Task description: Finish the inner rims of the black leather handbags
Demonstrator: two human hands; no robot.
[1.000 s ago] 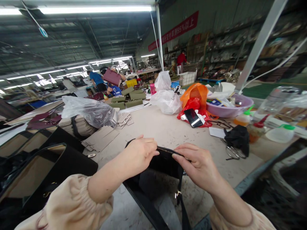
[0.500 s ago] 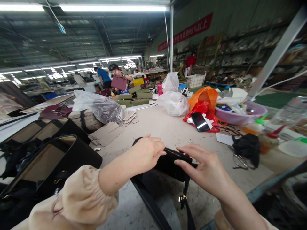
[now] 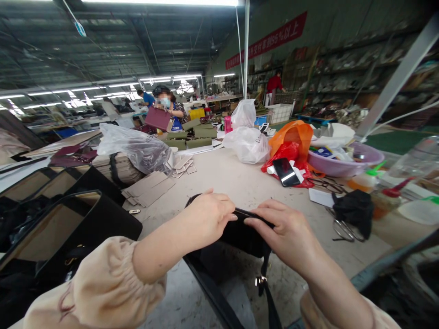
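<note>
A black bag lies in front of me on the worktable, a strap with a small gold buckle hanging from its right side. My left hand reaches across its upper edge, fingers closed on the rim. Slightly to the right, my right hand pinches the same edge between thumb and fingers. The two hands are a short gap apart. The left fingertips are partly hidden, and the bag's far left part is behind my left hand.
Black bag bodies stand at left, near grey boards and a plastic bag. To the right are a phone, a purple basin, scissors and bottles. Across the table a person holds a maroon bag.
My right hand has moved slightly left along the bag's edge, closing its thumb and fingers on it. The left hand stays nearly in place. The person opposite has shifted left with the maroon bag.
</note>
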